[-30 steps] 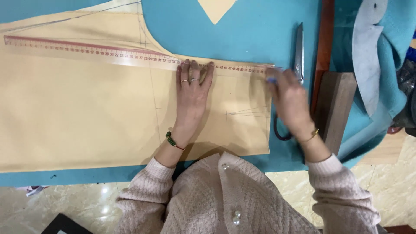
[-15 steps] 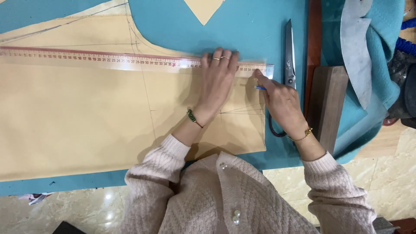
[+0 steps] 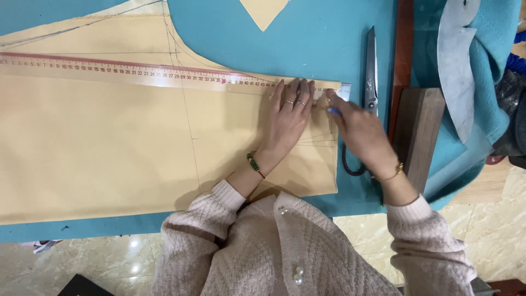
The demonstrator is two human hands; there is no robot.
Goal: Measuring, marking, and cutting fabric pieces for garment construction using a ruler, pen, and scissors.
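The flat, open left hand has slid right along the long ruler, pinning it on the tan pattern paper beside the right hand, which grips a blue marker at the ruler's end.

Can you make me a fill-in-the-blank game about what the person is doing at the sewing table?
1. The left hand presses flat on the long clear ____.
2. The right hand holds a small ____ marking tool against the ruler.
3. The tan pattern paper lies on ____ fabric.
4. The metal ____ lie just right of the ruler's end.

Missing words: ruler; blue; teal; scissors
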